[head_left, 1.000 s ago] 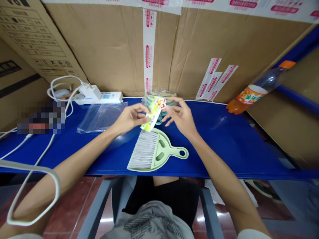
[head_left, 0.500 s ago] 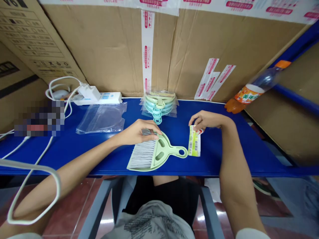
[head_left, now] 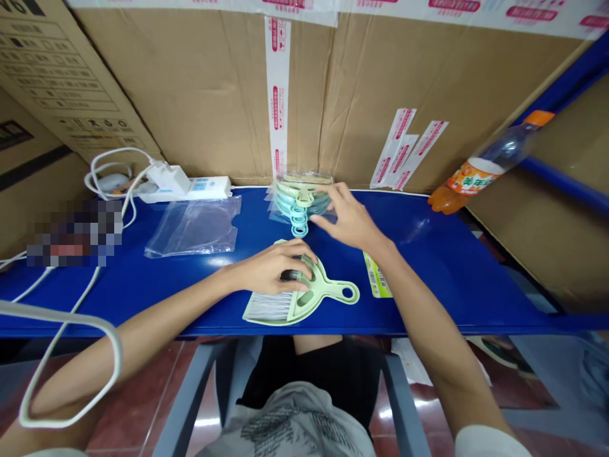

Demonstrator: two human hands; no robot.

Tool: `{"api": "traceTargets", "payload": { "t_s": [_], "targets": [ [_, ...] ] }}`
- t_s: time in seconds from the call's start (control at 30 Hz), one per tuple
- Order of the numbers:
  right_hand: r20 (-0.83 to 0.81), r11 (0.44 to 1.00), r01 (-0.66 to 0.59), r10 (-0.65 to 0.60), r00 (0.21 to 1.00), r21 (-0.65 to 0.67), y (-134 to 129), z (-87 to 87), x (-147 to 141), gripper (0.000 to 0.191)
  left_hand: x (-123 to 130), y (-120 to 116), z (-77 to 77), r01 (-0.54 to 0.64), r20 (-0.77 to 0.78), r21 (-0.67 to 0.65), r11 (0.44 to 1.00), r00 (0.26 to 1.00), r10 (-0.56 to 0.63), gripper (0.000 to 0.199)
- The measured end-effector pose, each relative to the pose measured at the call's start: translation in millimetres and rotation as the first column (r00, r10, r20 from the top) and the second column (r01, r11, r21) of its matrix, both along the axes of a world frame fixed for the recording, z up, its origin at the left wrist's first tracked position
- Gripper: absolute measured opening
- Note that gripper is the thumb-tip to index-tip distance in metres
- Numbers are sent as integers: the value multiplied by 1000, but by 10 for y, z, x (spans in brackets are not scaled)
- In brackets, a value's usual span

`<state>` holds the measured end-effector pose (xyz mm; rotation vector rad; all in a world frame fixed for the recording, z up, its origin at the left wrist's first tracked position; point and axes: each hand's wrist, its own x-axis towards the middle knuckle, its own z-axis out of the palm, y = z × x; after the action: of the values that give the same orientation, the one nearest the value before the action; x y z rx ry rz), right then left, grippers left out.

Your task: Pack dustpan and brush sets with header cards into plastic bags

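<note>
On the blue table lies a light green dustpan with a hand brush nested in it, its grey-white bristles pointing left. Across the brush, my left hand curves its fingers and thumb onto the green back; part of the set is hidden under it. My right hand, thumb and fingers apart, is at the right side of a stack of bagged dustpan sets in green and light blue. Whether its fingertips touch the plastic, I cannot tell. Below my right wrist lies a yellow-green and white card, partly covered by the forearm.
Clear plastic bags lie at the left, in front of a white power strip with cables. An orange drink bottle leans at the back right. A cardboard wall closes off the back. A white cable loops at lower left.
My right hand has let go of the card and moved left and up to the stack of bagged sets. My left hand has shifted slightly down over the brush.
</note>
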<state>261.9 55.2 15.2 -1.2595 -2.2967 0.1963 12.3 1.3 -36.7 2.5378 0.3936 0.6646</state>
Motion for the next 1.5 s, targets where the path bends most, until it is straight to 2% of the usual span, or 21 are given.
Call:
{"api": "traceTargets", "payload": {
  "t_s": [0.03, 0.1, 0.2, 0.3, 0.47, 0.57, 0.63, 0.77, 0.87, 0.93, 1.1, 1.23, 1.3, 1.5],
  "targets": [
    [49, 1000, 3, -3, 999, 9, -45, 9, -155, 62, 1, -4, -7, -8, -14, 6, 1000, 1000, 8, 20],
    [171, 999, 37, -39, 985, 15, -99, 32, -378, 66, -8, -2, -10, -17, -33, 20, 1000, 999, 18, 21],
    [281, 998, 62, -61, 958, 8, -119, 39, -515, 52, -35, 6, -5, -20, -40, 48, 999, 999, 22, 21],
    [273, 997, 78, -75, 959, -1, -139, 13, -538, 41, -57, 5, 6, -18, -47, 75, 997, 999, 22, 20],
    [164, 994, 102, -95, 982, -33, -180, -48, -583, 43, -63, -16, 27, -26, -56, 107, 994, 998, 32, 19],
    [163, 993, 95, -83, 983, -67, -168, -82, -604, 33, -59, -22, 27, -24, -58, 108, 994, 998, 31, 18],
    [221, 993, 100, -82, 972, -70, -148, -91, -595, 29, -59, -19, 23, -16, -52, 107, 994, 998, 22, 17],
    [333, 990, 76, -33, 942, -119, -96, -83, -527, 32, -66, -6, 27, -13, -43, 110, 994, 999, 18, 17],
    [342, 983, 13, 51, 938, -183, -74, -97, -475, 29, -75, 0, 39, -8, -46, 128, 992, 999, 14, 20],
    [349, 982, 3, 64, 935, -189, -86, -126, -463, 25, -81, 4, 43, -5, -49, 135, 991, 999, 12, 22],
    [463, 971, 57, 59, 885, -232, -223, -172, -501, 15, -91, 16, 27, 2, -58, 145, 989, 998, 6, 24],
    [469, 968, 93, 28, 883, -233, -349, -142, -476, 27, -93, 22, 25, 1, -77, 164, 986, 997, 12, 27],
    [467, 970, 108, 6, 884, -216, -377, -129, -407, 32, -95, 20, 35, -1, -89, 168, 986, 996, 16, 28],
    [510, 969, 181, -70, 857, -171, -364, -140, -60, 30, -95, 8, 71, -15, -118, 117, 993, 993, 28, 32]
  ]
}}
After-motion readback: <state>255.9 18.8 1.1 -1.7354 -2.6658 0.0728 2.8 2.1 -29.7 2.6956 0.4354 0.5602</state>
